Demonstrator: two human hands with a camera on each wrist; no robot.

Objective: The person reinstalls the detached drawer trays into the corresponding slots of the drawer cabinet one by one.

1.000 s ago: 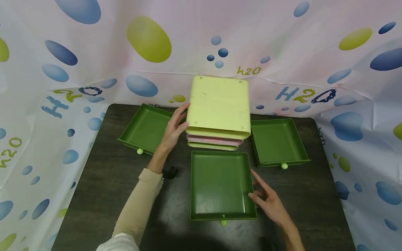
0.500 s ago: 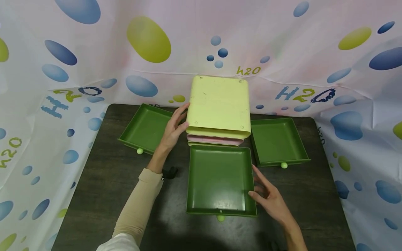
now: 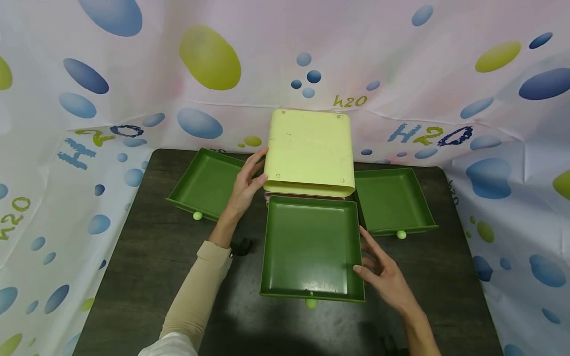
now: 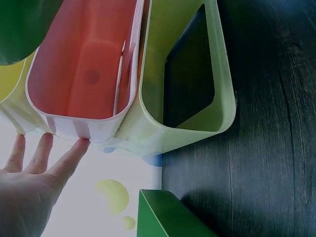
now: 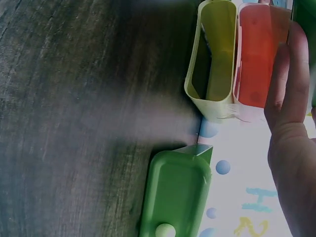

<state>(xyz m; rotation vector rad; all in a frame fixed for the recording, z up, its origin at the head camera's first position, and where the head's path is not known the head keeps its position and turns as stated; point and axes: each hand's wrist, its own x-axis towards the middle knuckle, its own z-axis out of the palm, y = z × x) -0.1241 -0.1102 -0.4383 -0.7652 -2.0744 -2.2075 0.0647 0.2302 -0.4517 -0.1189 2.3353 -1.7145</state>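
Note:
A stacked drawer cabinet (image 3: 309, 153) stands at the back of the table, its top section yellow. Two lower sections show in the left wrist view: a pink one (image 4: 84, 89) and a pale green one (image 4: 190, 116), both without drawers. My left hand (image 3: 242, 190) rests against the cabinet's left side, fingers extended, fingertips touching the upper sections. With my right hand (image 3: 383, 277) I grip a green drawer (image 3: 311, 247) by its right wall, thumb at the rim. It is raised off the table, its back edge right below the yellow section's opening, its round knob (image 3: 311, 303) towards me.
Another green drawer (image 3: 211, 180) lies angled at the left of the cabinet, and one more (image 3: 394, 202) lies at the right. Both knobs face the front. A patterned curtain (image 3: 276, 54) hangs behind the dark wooden table (image 3: 147, 277).
My right hand has lifted the green drawer and moved it towards the cabinet, so it now covers most of the lower sections in the head view. My left hand stays in place.

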